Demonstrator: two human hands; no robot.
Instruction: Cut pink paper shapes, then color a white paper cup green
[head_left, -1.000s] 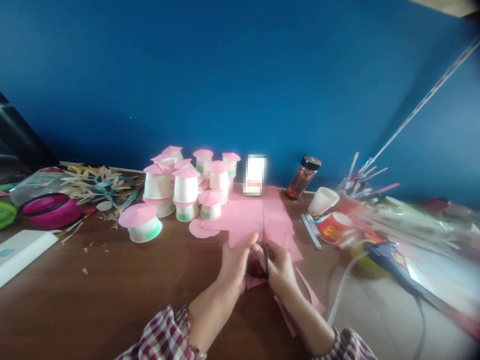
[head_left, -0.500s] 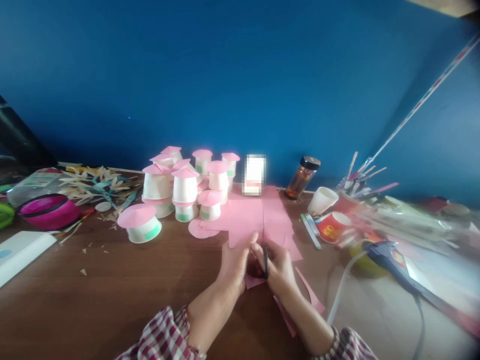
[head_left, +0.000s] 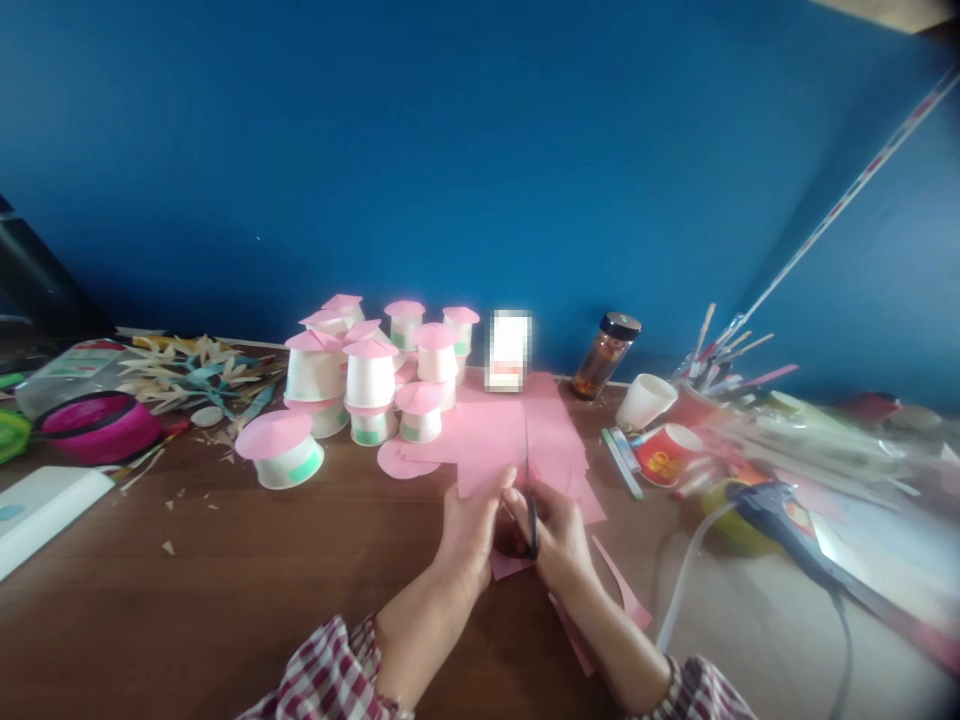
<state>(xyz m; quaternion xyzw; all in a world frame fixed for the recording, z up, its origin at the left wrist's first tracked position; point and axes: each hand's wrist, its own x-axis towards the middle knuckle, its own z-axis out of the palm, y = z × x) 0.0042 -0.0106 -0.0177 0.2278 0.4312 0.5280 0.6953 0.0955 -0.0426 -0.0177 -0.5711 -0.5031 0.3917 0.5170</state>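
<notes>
While pink offcuts lie just behind your right hand, it's gripping dark-handled scissors, blades pointing away, and your left hand clasps the pink paper spread ahead of both. Beyond and left, here stand pink-topped cups; ahead and right, a lidded jar near the blue wall.

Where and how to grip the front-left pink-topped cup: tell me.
Take the pink-topped cup by its side wall, probably from the near left: the pink disc overhangs the top, and other cups stand to its right.
</notes>
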